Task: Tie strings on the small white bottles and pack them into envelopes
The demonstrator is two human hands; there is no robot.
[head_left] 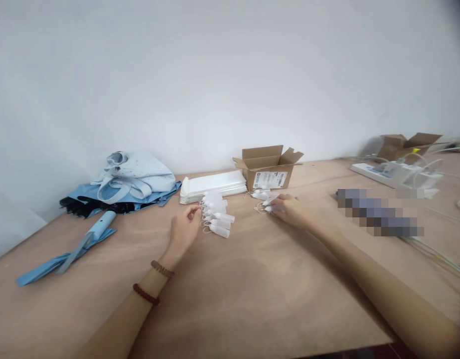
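Note:
A row of several small translucent squeeze bottles point(219, 231) with thin loops at their caps lies on the wooden table. At the left end of that row is my left hand point(185, 227), its thumb and fingers curled into a pinch; whether anything is between them I cannot make out. Further right, my right hand point(287, 210) closes on a small squeeze bottle point(269, 208), its fingers covering much of it. Just behind the right hand lie more of the same bottles point(260, 193), in front of the cardboard box.
An open cardboard box point(269, 174) and stacked white packets point(213, 185) sit near the wall. At left are a pale blue bag point(140, 174) and a folded umbrella point(102, 224). A power strip point(375, 173), cables and a blurred dark object point(375, 212) occupy the right side.

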